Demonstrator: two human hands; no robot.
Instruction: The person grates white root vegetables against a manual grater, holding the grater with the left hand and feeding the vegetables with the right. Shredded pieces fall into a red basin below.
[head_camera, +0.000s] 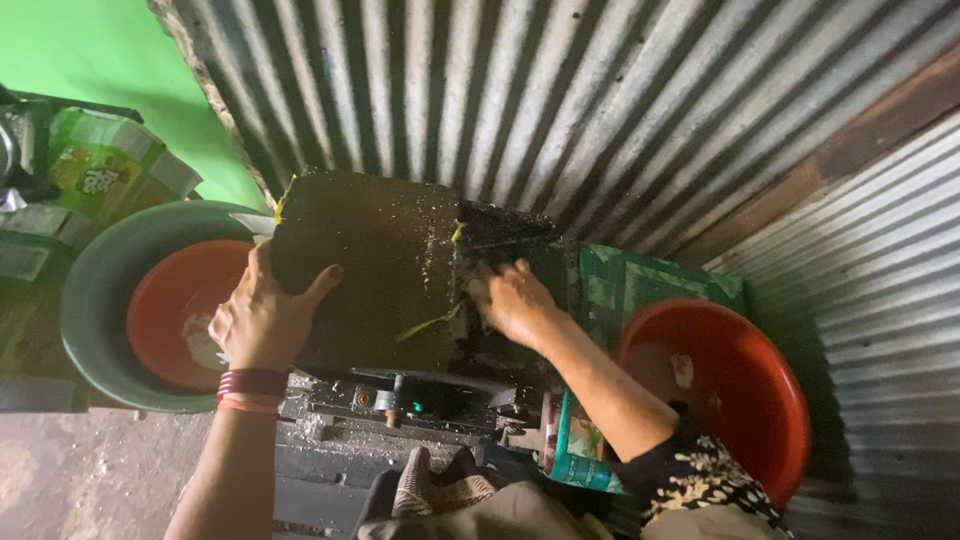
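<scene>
A red bowl (165, 315) nested in a green basin (90, 300) at 9 o'clock holds white scraps. The left hand (262, 318) clasps the dark slab (370, 270) at centre; the right hand (512, 300), fingers curled, presses beside it. Another red bowl (745, 390) sits at 4 o'clock against corrugated metal walls (600, 100).

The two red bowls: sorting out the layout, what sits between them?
Head view: the dark machine cover, under both hands, lies between the left red bowl and the right red bowl.

Around the dark machine cover (365, 270) you're hemmed by corrugated metal wall (600, 100) behind it, nested green and red basins (100, 300) to its left, and a red bowl (740, 390) to its right; only the near side lies open.
</scene>
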